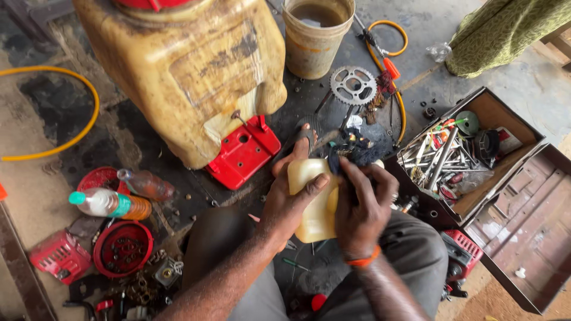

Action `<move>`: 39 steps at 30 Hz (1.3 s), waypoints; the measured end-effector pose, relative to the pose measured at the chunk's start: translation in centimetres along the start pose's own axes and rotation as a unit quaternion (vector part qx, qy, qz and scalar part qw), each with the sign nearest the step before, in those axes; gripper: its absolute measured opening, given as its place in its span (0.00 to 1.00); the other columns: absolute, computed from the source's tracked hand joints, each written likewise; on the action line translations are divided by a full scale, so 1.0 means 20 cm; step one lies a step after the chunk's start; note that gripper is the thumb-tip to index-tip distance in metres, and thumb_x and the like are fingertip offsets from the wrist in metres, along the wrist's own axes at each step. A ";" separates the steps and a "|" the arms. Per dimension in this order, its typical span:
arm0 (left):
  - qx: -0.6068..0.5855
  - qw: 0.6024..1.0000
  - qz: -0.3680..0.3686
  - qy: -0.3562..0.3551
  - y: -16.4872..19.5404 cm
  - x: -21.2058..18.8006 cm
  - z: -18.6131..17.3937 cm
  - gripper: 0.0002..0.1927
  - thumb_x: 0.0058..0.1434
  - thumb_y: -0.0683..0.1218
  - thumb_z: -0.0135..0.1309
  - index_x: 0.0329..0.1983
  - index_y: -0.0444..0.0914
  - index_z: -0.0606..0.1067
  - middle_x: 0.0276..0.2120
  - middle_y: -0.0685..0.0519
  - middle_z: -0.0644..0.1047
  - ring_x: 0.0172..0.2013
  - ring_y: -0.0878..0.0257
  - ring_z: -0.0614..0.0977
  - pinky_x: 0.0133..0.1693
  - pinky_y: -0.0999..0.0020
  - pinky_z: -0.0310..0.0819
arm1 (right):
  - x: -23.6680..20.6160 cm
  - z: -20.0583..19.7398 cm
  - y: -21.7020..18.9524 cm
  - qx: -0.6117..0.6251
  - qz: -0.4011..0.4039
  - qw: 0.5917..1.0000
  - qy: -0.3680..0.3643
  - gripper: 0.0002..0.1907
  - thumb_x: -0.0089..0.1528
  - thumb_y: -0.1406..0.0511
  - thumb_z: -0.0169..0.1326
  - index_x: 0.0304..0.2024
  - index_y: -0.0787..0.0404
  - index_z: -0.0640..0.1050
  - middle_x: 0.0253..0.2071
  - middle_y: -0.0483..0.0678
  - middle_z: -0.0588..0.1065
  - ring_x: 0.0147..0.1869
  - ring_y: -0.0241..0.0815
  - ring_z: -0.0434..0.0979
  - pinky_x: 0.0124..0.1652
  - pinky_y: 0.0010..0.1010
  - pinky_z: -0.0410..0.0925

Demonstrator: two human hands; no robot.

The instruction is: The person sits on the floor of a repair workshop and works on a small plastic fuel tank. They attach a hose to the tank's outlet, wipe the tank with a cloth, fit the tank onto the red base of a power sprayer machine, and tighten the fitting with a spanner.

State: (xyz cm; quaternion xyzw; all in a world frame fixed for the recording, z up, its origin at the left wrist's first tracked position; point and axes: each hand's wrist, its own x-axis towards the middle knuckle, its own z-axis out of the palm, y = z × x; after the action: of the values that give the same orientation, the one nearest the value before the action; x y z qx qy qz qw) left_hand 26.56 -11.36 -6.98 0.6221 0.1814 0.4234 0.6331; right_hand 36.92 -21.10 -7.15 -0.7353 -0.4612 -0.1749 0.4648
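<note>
My left hand (288, 199) grips a small pale yellow plastic tank (312, 205) from its left side, thumb laid across its front. My right hand (360, 205) presses a dark blue rag (354, 151) against the tank's upper right edge, fingers curled over the cloth. An orange band circles my right wrist. Both hands are above my knees, which are in grey trousers. The lower part of the tank is hidden between my hands.
A large dirty yellow sprayer tank (184, 71) on a red base (244, 153) stands ahead. A bucket (315, 35), a sprocket (353, 85) and an orange hose (389, 65) lie behind. An open toolbox (470, 154) sits right; bottles (110, 204) and red parts (122, 248) left.
</note>
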 end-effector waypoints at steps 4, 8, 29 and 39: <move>-0.129 0.960 -0.239 0.070 -0.01 0.03 -0.03 0.28 0.62 0.54 0.63 0.59 0.33 0.74 0.49 0.49 0.78 0.47 0.63 0.79 0.47 0.64 0.76 | -0.11 0.01 -0.19 0.028 -0.082 0.994 -0.071 0.24 0.60 0.74 0.58 0.60 0.71 0.74 0.60 0.62 0.68 0.63 0.62 0.70 0.61 0.48 0.66; -0.169 0.960 -0.210 0.072 0.00 0.04 -0.12 0.26 0.61 0.52 0.62 0.57 0.34 0.74 0.51 0.52 0.81 0.50 0.64 0.81 0.51 0.65 0.77 | -0.14 -0.09 -0.15 0.081 -0.194 0.964 -0.164 0.21 0.56 0.72 0.59 0.54 0.64 0.78 0.58 0.55 0.74 0.61 0.60 0.76 0.62 0.50 0.67; 0.312 0.943 0.112 -0.012 0.21 -0.02 0.01 0.43 0.44 0.60 0.74 0.59 0.37 0.69 0.52 0.44 0.78 0.52 0.47 0.80 0.46 0.55 0.78 | 0.00 -0.17 0.04 0.474 0.443 0.696 -0.306 0.15 0.58 0.70 0.51 0.47 0.65 0.79 0.51 0.52 0.78 0.56 0.50 0.75 0.54 0.40 0.68; 0.315 0.945 0.083 0.016 0.24 -0.05 0.00 0.51 0.50 0.58 0.70 0.72 0.35 0.61 0.53 0.42 0.78 0.50 0.44 0.80 0.44 0.55 0.77 | -0.01 -0.17 0.00 0.443 0.416 0.704 -0.368 0.18 0.62 0.65 0.49 0.52 0.66 0.78 0.51 0.50 0.79 0.56 0.45 0.76 0.55 0.36 0.68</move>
State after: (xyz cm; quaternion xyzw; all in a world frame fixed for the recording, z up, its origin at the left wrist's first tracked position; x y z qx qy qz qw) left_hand 24.61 -12.72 -2.76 0.7957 0.2638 0.4056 0.3643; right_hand 37.35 -23.97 -5.54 -0.5680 -0.2675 0.5451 0.5556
